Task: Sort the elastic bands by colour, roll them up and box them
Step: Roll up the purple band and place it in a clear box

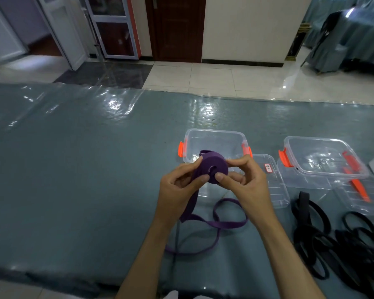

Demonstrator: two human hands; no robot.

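While both hands pinch the half-wound purple elastic band roll [213, 167] above the table [73, 169], left hand [179, 186] feeding, right hand [244, 180] gripping the core, its loose tail looks soft and floppy, probably springy, so I should hold the flat sides.

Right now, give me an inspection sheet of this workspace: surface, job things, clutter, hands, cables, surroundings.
Surface: table under blue-grey cloth and clear plastic sheet.
Job's things: purple roll half wound, its purple tail looping on the table; black bands heaped at right; two open clear boxes, their lids alongside.
Clutter: nothing seen.
Grip: left hand and right hand both pinch the roll.
Cables: nothing seen.
Surroundings: tiled floor, brown door, covered chairs.
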